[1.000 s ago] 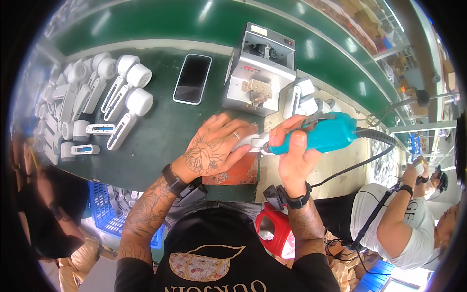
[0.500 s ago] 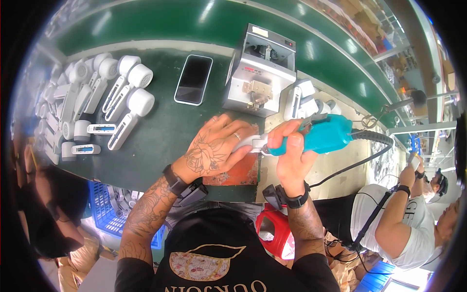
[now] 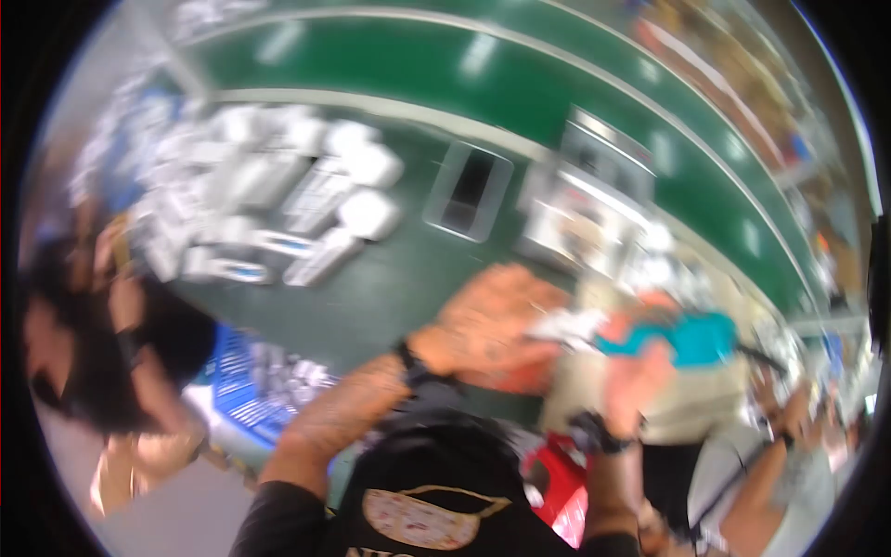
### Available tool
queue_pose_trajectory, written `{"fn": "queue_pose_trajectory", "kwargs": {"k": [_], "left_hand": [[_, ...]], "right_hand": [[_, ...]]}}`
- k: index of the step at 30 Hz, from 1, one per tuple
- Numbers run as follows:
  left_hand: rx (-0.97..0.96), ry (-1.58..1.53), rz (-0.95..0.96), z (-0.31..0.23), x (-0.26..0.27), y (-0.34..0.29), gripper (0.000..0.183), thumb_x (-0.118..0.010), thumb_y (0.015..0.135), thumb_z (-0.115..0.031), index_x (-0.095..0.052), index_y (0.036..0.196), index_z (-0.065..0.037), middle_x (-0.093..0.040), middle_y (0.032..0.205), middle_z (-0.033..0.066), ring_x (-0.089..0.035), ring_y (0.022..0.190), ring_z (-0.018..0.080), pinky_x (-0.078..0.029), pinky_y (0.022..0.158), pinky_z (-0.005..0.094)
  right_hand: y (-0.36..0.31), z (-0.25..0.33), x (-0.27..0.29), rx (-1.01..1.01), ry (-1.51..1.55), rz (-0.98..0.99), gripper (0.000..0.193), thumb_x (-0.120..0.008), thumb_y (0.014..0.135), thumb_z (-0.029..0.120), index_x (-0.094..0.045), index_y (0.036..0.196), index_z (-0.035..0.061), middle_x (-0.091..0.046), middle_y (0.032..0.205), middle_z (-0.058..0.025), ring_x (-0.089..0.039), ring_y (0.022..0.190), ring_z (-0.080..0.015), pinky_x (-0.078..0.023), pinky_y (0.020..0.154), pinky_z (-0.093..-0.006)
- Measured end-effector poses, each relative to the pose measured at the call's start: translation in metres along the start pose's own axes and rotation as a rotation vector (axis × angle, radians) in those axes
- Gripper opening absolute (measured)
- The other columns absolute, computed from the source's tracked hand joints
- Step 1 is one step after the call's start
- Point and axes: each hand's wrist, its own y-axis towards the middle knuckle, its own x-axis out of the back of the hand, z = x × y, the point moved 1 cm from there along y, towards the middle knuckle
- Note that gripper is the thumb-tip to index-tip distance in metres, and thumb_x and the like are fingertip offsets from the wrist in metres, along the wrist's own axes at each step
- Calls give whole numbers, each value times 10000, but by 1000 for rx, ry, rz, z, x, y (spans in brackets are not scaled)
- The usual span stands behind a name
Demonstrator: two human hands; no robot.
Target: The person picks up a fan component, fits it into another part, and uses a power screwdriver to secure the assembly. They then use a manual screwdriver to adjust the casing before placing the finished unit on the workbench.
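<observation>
The current view is smeared by motion. My left hand [image 3: 487,320] is closed around a small white plastic part [image 3: 564,327], held over the table. My right hand [image 3: 639,376] wraps around a teal corded power tool [image 3: 703,340] that looks like an electric screwdriver. Its front end points left and meets the white part between my two hands. Blur hides the exact contact. Away to the left lie several white handheld pieces [image 3: 367,215] with round heads and long handles.
A phone [image 3: 471,190] lies at the middle back, left of a silver box-shaped machine [image 3: 580,218]. More white parts [image 3: 654,265] sit right of the machine. Below the table edge stand a blue basket [image 3: 243,395] and a red container [image 3: 561,478]. People [image 3: 139,343] work at both sides.
The whole view has swung, so the table and things on it appear farther right and lower. Both hands keep hold of the white part and the teal tool.
</observation>
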Motion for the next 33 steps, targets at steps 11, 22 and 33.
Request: {"fn": "queue_pose_trajectory", "kwargs": {"k": [11, 22, 33], "left_hand": [[-67, 40, -105, -9, -21, -8, 474, -645, 875, -399, -576, 1188, -50, -546, 1140, 78, -490, 1004, 264, -392, 869, 388], [229, -445, -307, -18, 9, -38, 366, -513, 1028, -287, -523, 1264, -8, -618, 1088, 158, -596, 942, 262, -470, 873, 403], [727, -987, -418, 2, 40, -95, 354, -474, 1071, -259, -447, 1325, -14, -591, 975, 52, -566, 804, 108, -477, 760, 274]], "right_hand": [[-21, 35, 34, 6, 320, 13, 600, -563, 940, 442, -531, 1206, -95, -590, 927, -144, -575, 807, -271, -506, 722, -405], [-58, 23, 34, 96, 298, -324, 632, -462, 993, 500, -483, 1293, -55, -562, 1161, -179, -548, 960, -297, -464, 833, -450], [-109, 18, 12, 160, -812, 415, 594, -670, 941, 385, -517, 1313, -53, -555, 1177, -276, -526, 1103, -419, -413, 996, -502]]}}
